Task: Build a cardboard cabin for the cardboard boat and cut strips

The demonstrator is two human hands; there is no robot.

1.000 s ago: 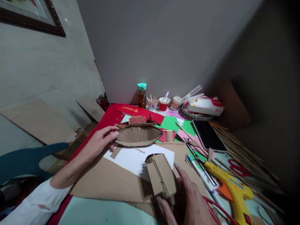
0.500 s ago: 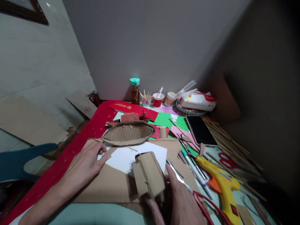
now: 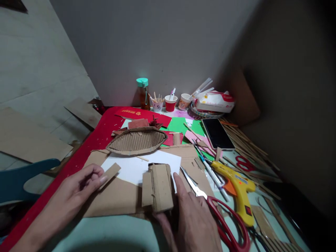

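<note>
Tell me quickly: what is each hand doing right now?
Left hand: fingers pinched shut on a small cardboard strip.
Right hand: holding the folded cardboard block, fingers curled round it.

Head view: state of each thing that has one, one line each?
Left hand: pinching a cardboard strip.
Right hand: holding the folded cardboard block.
Cardboard boat hull: lying free, open side up.
Red scissors: lying, blades shut.
Phone: screen dark.
Bottle: upright, capped.

A home craft table [image 3: 123,238], strewn with cardboard scraps, glue gun [image 3: 237,189], scissors [image 3: 225,224]
</note>
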